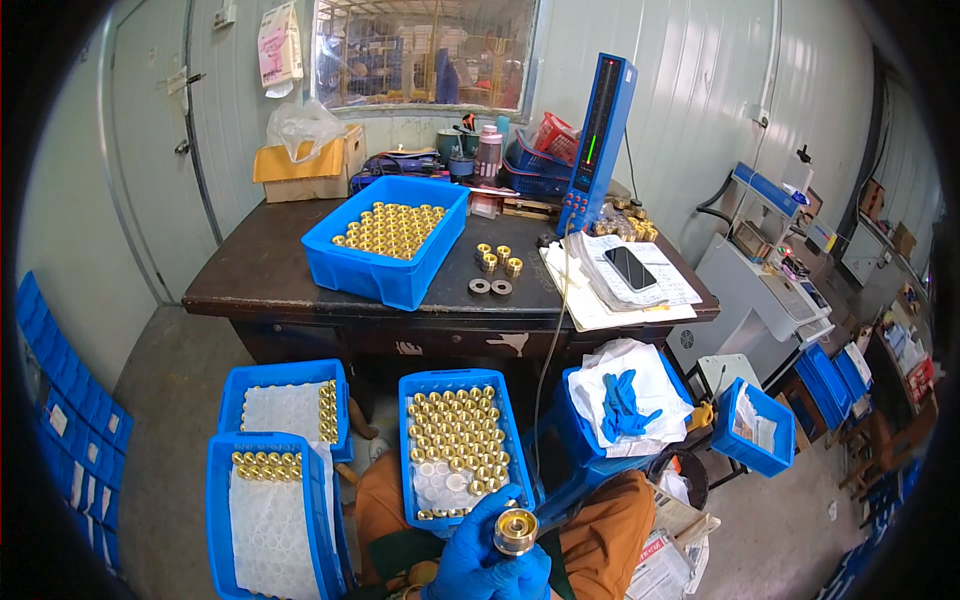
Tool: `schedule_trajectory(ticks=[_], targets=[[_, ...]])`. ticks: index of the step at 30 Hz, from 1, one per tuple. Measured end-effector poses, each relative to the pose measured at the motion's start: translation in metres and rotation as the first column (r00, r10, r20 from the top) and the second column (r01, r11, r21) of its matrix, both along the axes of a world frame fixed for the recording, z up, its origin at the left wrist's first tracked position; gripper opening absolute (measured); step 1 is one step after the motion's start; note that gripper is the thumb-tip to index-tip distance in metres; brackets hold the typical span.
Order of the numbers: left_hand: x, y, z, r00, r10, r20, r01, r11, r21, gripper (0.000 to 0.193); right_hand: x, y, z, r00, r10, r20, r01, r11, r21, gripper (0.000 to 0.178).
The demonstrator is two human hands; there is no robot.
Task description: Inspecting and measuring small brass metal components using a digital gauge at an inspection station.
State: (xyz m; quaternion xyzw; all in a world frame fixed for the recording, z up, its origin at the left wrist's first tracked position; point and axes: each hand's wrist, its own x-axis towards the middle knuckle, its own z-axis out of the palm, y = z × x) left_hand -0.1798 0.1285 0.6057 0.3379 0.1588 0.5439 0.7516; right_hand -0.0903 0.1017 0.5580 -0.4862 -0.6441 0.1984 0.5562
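Note:
A round brass fitting (516, 533) with a hollow centre is held over my lap, in blue-gloved fingers. My left hand (463, 555) closes on it from the left, its fingers reaching around the far side. Below the fitting, my right hand (524, 578) is closed against its near side, partly cut off by the lower edge. Just beyond my hands, a blue bin (407, 480) stands between my knees with rows of brass fittings (452, 425) on a pale dimpled liner. A thin cable (556, 350) hangs from the desk towards my hands; its end is hidden.
On the dark desk (250, 255) are a blue bin (370, 262) of fittings, several loose fittings, two grey rings, a blue column gauge (597, 145) with a green bar, and papers under a phone (630, 268). Lined bins (217, 515) stand left; blue gloves (625, 405) lie right.

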Motion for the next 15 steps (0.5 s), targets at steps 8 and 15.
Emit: schedule_trajectory(ticks=[8,15], targets=[[0.0003,0.0025,-0.0054,0.997,-0.073,0.013,0.074,0.995,-0.066,0.067,0.0002,-0.0001,0.0006,1.0,0.0,-0.001,0.0,1.0,-0.011,0.029],[-0.0026,0.0038,0.004,0.99,-0.048,0.129,0.034,0.993,0.109,0.058,0.0004,-0.0023,0.0,1.0,0.0,-0.003,0.0,1.0,-0.026,0.03]])
